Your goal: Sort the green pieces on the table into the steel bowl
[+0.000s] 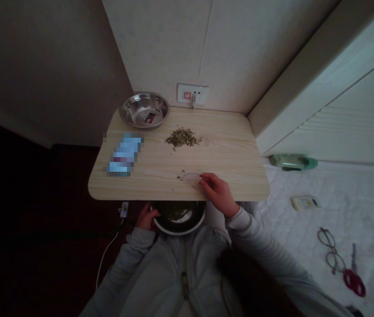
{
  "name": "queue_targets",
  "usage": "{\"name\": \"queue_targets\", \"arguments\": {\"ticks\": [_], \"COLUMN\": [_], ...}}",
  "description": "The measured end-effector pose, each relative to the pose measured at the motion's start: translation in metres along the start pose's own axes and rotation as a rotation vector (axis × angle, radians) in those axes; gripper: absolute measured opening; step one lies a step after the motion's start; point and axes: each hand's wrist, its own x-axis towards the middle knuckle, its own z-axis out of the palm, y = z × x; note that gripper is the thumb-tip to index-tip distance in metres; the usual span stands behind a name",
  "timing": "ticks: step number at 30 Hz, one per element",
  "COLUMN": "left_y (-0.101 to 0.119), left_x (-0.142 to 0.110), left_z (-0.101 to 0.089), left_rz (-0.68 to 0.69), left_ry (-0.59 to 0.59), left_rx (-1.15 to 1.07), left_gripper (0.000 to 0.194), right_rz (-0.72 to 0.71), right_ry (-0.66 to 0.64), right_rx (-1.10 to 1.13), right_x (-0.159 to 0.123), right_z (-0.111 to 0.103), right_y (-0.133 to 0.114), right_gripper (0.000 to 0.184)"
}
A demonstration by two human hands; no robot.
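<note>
My left hand point(147, 217) grips the rim of a dark bowl point(179, 217) held just below the front edge of the small wooden table point(226, 167). The bowl holds some small green grains. My right hand point(217, 191) rests on the table near its front edge, fingers pinched on a thin translucent card or scraper point(190, 178) lying flat. A few loose grains lie beside the card. A pile of the green grains point(183, 137) sits further back, at the table's middle.
An empty steel bowl point(144, 109) stands at the table's back left, a blurred blue packet point(124, 154) on the left. A wall socket point(192, 93) is behind. On the white bed at right lie a green bottle point(293, 161), a remote point(305, 202), glasses point(328, 248) and red scissors point(353, 279).
</note>
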Motion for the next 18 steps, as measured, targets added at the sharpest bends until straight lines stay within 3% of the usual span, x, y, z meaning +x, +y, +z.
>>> {"name": "queue_targets", "arguments": {"ticks": [11, 18], "left_y": [0.0009, 0.0021], "left_x": [-0.0022, -0.0035], "left_z": [0.0019, 0.0013], "left_rz": [-0.006, -0.006], "left_ry": [0.032, 0.025], "left_rx": [-0.072, 0.012], "left_gripper": [0.036, 0.037], "right_rz": [-0.013, -0.03], "right_ry": [-0.056, -0.088], "right_rx": [-0.004, 0.0], "right_x": [-0.0026, -0.0025], "right_z": [0.0008, 0.0091], "right_y": [-0.0046, -0.0064], "right_gripper": [0.023, 0.022]}}
